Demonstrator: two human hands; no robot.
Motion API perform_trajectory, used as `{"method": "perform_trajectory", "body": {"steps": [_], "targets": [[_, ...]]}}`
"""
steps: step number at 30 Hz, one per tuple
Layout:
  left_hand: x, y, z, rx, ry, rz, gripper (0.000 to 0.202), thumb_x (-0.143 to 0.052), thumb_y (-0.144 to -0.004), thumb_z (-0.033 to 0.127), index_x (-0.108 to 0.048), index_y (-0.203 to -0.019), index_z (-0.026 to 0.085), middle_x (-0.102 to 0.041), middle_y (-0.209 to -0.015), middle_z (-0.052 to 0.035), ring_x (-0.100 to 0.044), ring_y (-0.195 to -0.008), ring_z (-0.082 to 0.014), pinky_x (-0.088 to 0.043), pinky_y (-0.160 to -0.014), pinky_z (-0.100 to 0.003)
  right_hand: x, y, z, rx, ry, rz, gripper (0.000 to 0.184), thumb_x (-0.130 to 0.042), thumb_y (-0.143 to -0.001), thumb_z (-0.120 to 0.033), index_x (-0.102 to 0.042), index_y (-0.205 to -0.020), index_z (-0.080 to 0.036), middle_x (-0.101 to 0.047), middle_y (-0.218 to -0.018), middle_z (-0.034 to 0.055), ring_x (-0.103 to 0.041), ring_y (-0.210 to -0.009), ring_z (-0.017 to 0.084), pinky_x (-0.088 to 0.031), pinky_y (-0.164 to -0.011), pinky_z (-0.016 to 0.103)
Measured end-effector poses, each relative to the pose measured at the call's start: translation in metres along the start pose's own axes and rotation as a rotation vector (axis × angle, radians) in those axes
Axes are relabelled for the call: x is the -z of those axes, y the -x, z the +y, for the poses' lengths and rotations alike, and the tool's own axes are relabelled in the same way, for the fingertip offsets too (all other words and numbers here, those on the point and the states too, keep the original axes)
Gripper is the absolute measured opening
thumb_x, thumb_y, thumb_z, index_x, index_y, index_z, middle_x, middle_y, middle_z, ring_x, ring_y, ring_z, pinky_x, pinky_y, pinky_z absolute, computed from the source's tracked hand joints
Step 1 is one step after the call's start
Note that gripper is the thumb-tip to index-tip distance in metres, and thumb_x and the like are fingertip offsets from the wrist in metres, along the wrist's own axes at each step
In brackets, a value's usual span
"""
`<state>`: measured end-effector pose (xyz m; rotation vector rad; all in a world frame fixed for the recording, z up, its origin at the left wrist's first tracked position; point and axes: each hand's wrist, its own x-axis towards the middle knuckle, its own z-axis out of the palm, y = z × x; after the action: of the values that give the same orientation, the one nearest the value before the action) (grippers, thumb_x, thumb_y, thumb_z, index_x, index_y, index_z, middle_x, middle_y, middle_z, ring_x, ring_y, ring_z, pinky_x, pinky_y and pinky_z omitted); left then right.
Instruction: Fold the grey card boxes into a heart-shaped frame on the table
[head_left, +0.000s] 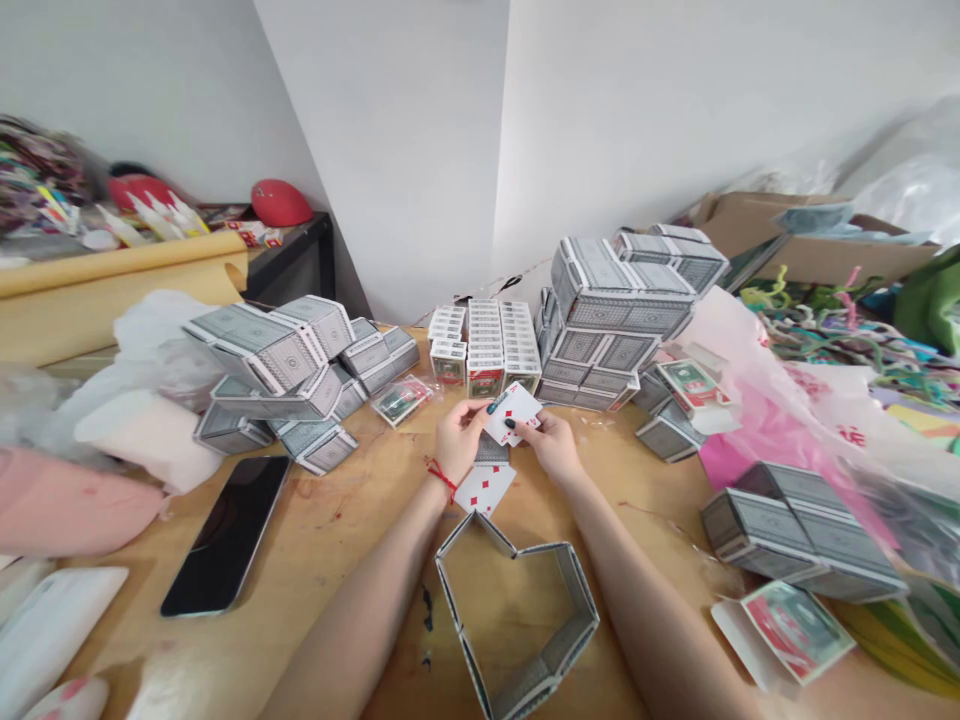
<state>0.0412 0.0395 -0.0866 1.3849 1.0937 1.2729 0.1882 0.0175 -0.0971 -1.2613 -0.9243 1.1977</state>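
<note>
Between them my left hand (459, 438) and my right hand (553, 440) grip a few playing cards (517, 405), face up with red diamonds. Both thumbs press on the card faces and the fingers curl behind. Just below the hands, another diamond card (486, 488) lies face up on the table, beside a card showing a grey patterned back. Nearer to me, between my forearms, stands a hollow frame (585, 585) of joined folded cards, with a notch at its far side. A red string bracelet circles my left wrist.
Stacked folded-card blocks rise at left (255, 345) and right (622, 300). Boxed card decks (487, 340) line the back. A phone (225, 535) lies at left. Opened card boxes (799, 630) and pink plastic (750, 340) are at right.
</note>
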Motion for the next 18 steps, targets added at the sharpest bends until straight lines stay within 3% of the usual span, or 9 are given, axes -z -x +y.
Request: {"method": "perform_trajectory", "body": {"steps": [9, 13, 18], "targets": [[0.0079, -0.0073, -0.0066, 0.073, 0.003, -0.112, 0.021, -0.059, -0.071, 0.024, -0.066, -0.088, 0.014, -0.067, -0.080, -0.0057, -0.058, -0.066, -0.0132, -0.046, -0.059, -0.024, -0.0038, 0.0038, -0.0052, 0.036, -0.047, 0.010, 0.027, -0.073, -0.057, -0.039, -0.065, -0.071, -0.016, -0.068, -0.065, 0.0024, -0.058, -0.057, 0.016, -0.045, -0.055, 0.027], [0.0052, -0.0056, -0.0084, 0.063, -0.034, -0.096, 0.015, -0.059, -0.071, 0.024, -0.064, -0.081, 0.013, -0.066, -0.075, -0.0056, -0.058, -0.064, -0.0131, -0.045, -0.058, -0.024, -0.0032, 0.0027, -0.0036, 0.045, -0.093, 0.067, 0.026, -0.072, -0.059, -0.038, -0.066, -0.073, -0.017, -0.069, -0.068, 0.0025, -0.059, -0.061, 0.016, -0.046, -0.059, 0.029], [0.0029, -0.0042, -0.0085, 0.023, -0.109, -0.004, 0.012, -0.057, -0.072, 0.022, -0.061, -0.078, 0.013, -0.065, -0.077, -0.0060, -0.058, -0.067, -0.0135, -0.045, -0.062, -0.024, -0.0009, 0.0018, -0.0038, 0.038, -0.211, -0.012, 0.026, -0.069, -0.063, -0.037, -0.068, -0.080, -0.017, -0.070, -0.075, 0.0039, -0.061, -0.064, 0.016, -0.048, -0.066, 0.030]]}}
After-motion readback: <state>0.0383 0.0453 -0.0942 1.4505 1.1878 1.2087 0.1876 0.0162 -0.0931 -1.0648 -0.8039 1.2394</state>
